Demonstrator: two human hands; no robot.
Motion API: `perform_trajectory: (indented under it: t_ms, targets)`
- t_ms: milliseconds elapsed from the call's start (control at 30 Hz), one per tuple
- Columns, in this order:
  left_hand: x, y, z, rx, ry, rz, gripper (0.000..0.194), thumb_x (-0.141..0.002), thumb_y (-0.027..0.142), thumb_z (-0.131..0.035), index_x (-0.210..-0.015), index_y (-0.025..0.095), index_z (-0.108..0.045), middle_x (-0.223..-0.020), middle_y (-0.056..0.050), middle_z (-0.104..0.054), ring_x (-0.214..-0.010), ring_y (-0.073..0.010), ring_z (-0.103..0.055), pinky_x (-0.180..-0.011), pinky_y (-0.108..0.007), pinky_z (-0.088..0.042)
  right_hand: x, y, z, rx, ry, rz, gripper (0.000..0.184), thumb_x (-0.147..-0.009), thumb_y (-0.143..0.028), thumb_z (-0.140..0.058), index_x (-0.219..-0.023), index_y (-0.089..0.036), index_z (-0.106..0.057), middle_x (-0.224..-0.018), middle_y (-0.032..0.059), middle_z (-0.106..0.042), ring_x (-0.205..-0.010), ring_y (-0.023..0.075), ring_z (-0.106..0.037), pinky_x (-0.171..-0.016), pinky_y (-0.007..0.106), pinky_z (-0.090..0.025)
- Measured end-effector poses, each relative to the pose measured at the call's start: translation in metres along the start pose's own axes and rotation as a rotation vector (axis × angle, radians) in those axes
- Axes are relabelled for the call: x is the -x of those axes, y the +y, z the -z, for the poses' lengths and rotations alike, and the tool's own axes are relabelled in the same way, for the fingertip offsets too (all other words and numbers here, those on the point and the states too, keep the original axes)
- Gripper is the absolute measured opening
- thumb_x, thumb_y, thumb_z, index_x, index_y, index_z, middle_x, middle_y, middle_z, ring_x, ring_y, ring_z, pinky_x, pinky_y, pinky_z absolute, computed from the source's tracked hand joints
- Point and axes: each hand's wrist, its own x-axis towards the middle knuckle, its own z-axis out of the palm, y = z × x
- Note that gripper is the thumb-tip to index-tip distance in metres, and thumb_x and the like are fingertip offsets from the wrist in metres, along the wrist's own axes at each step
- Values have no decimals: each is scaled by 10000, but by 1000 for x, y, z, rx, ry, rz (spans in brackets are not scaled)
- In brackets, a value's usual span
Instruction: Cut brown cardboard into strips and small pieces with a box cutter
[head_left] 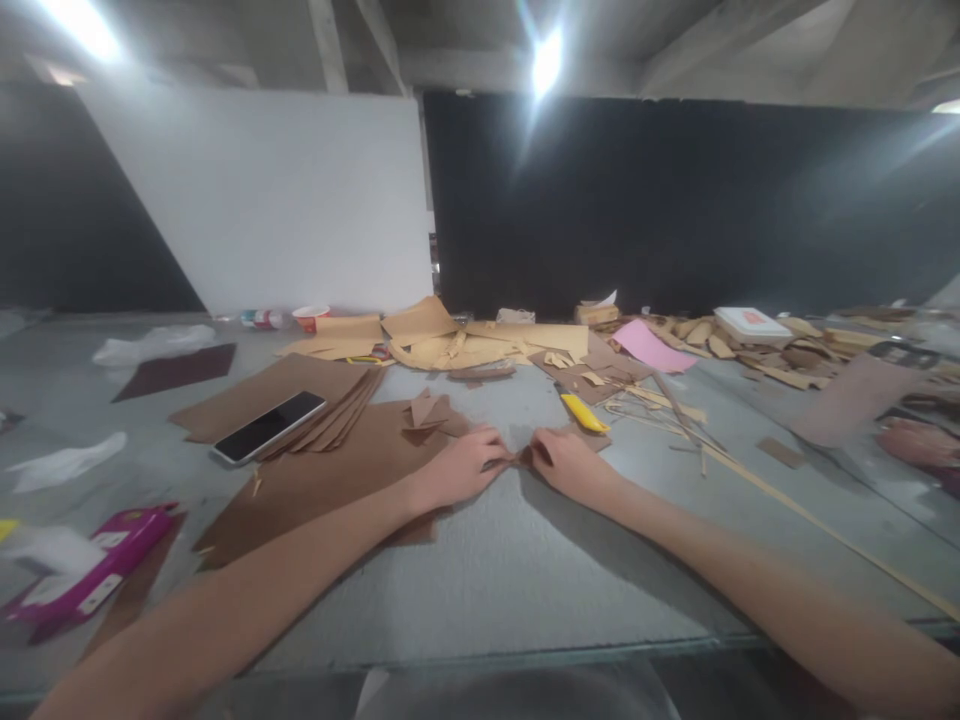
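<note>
Near the middle of the table, my left hand [469,467] and my right hand [570,465] face each other, fingers pinched together. Between their fingertips is a small piece of brown paper [519,458], mostly hidden by the fingers. Under and beyond my left forearm lie large brown paper sheets [330,480], with small folded brown pieces [427,412] on top. A yellow utility knife [583,411] rests just beyond my right hand.
A phone [270,427] lies on stacked brown sheets [225,400] at left. A magenta object [101,565] sits front left. Tan paper scraps [480,345], a pink sheet [652,346], a white box [752,324] and thin strips [810,515] spread across the back and right.
</note>
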Motion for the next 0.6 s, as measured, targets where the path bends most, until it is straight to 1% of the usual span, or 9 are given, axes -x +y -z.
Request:
perform_trajectory:
  t_ms: [133,267,433,600]
  targets:
    - [0,-2,-2,12,-8,4,216,-1064,243,-596,-1119,186,-798,-1070,-90,-710,-1079,-220,-644,-972,-354,-519,0,-4,2,14,-2,-23,108,-1043,-188,-537,-984,-178,-627,-905,80,-738,-768,192,-661,-644,297,-292]
    - [0,-4,-4,29,1,22,211,-1055,238,-611,-1133,190,-801,-1070,-87,-710,-1069,-220,-647,-974,-357,-517,-3,-4,3,33,-22,-33,156,-1072,-232,-529,-968,-179,-633,-902,87,-749,-796,201,-680,-657,295,-309]
    - [0,-6,-5,53,14,81,189,-1029,255,-663,-1140,215,-810,-1077,-77,-709,-1063,-223,-655,-971,-363,-510,-6,-5,4,47,-47,-56,171,-1068,-236,-519,-969,-181,-648,-927,86,-759,-819,202,-686,-666,295,-316]
    - [0,-6,-4,50,17,84,201,-1039,270,-647,-1143,217,-811,-1079,-78,-707,-1060,-222,-655,-969,-366,-511,-8,-5,4,46,-54,-65,165,-1057,-255,-536,-972,-180,-655,-925,88,-763,-808,201,-680,-659,300,-307]
